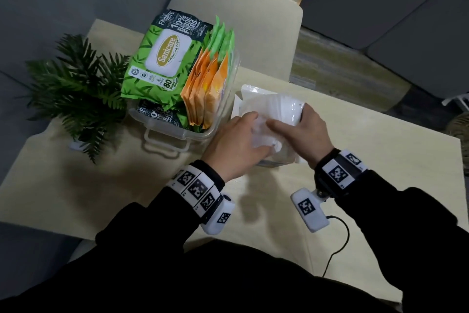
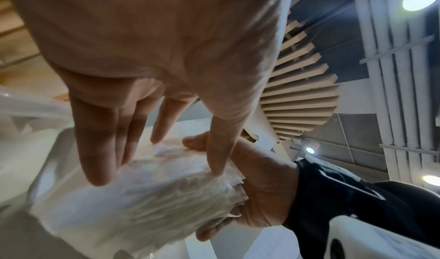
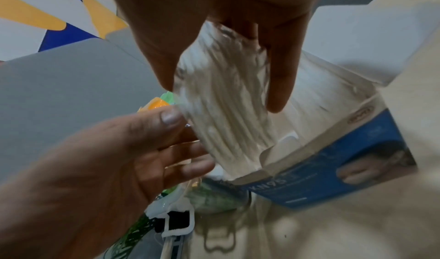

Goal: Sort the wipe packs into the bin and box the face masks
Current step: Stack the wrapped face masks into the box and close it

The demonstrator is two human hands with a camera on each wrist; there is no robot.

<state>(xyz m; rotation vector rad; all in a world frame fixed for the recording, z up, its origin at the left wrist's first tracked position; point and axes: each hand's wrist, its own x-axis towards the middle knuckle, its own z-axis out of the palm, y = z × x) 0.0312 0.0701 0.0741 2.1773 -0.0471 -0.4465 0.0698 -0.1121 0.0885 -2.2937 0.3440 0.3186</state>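
Right hand [image 1: 302, 132]: thumb and fingers clamp far end of mask stack [image 1: 272, 112].
Left hand [image 1: 234, 145]: straight fingers press stack's near side.
Axis: stack slants, lower end entering mask box [image 3: 333, 172] below fingers.
Bin [image 1: 177, 130]: clear, holds green and orange wipe packs [image 1: 175, 58], left of box.

Glossy clear plastic round the white face masks [image 3: 223, 112] — matt printed cardboard box [image 3: 333, 169].

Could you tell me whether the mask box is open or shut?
Open: its flaps stand up and the mask bundle pokes out of the box.
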